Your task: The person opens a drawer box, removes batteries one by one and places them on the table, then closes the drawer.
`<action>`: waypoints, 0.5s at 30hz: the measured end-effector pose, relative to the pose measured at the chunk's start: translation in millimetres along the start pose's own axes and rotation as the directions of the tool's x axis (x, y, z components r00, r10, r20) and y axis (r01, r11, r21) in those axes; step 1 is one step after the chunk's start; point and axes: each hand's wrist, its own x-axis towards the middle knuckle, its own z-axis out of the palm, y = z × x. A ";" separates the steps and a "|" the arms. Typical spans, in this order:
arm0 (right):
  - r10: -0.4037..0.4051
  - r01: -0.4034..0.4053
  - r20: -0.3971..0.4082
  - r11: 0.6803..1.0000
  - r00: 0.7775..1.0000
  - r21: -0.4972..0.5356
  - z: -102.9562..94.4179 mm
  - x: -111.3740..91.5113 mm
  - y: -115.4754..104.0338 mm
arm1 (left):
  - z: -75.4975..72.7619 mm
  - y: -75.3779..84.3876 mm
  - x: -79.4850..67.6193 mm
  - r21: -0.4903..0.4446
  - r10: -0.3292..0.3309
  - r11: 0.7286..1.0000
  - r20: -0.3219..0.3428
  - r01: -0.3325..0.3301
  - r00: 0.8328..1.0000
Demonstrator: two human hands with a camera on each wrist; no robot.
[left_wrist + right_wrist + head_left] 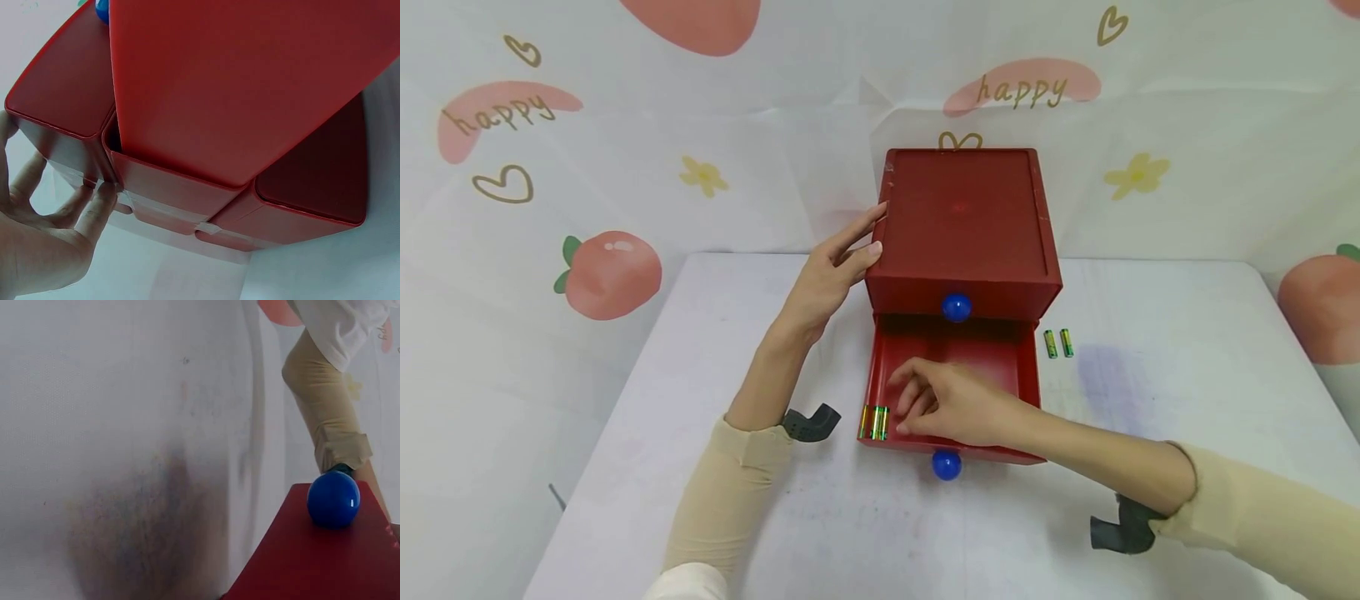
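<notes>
A red two-drawer cabinet [962, 217] stands at the back of the table, its lower drawer [1028, 375] pulled out. Against the cabinet's left side rests my left hand [820, 287], fingers extended; the left wrist view shows fingertips [103, 194] at the red wall. My right hand [958, 404] is over the pulled-out drawer, fingers loosely bent, with a gap between thumb and index finger and no object between them. Just left of its thumb, green-and-gold batteries [880, 422] stand in the drawer's front left corner.
Two more batteries [1058, 343] lie on the white table [1150, 333] right of the cabinet. Blue round knobs mark the upper drawer [957, 307] and the lower drawer [947, 465]. A patterned cloth [820, 83] hangs behind. Each wrist carries a dark mount [811, 423].
</notes>
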 end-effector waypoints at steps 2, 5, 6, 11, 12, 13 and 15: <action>0.002 -0.002 0.005 1.000 1.000 -0.006 2.5 1.8 0.8 | 0.0 -0.1 -0.4 0.001 -0.001 1.000 0.002 0.001 1.000; 0.003 -0.003 0.009 1.000 1.000 -0.027 5.9 4.6 1.4 | -0.2 -0.8 -0.7 0.004 0.000 1.000 0.003 0.000 1.000; 0.005 -0.005 0.010 0.999 1.000 -0.041 7.0 5.8 1.3 | -0.4 -1.0 -0.7 0.003 0.001 1.000 0.003 -0.001 1.000; 0.017 -0.015 0.012 0.990 1.000 -0.142 8.9 12.0 0.7 | -1.1 -1.9 -0.5 -0.002 0.012 1.000 0.003 -0.012 1.000; 0.022 -0.020 0.013 0.987 1.000 -0.158 9.1 13.2 0.5 | -1.2 -1.9 -0.5 -0.004 0.012 1.000 0.002 -0.012 1.000; 0.028 -0.025 0.012 0.985 1.000 -0.169 9.3 14.4 0.4 | -1.2 -1.8 -0.4 -0.004 0.011 1.000 0.001 -0.011 1.000; 0.033 -0.030 0.010 0.982 0.999 -0.187 9.9 16.6 -0.2 | -1.5 -1.5 -0.5 -0.005 0.007 1.000 -0.002 -0.007 1.000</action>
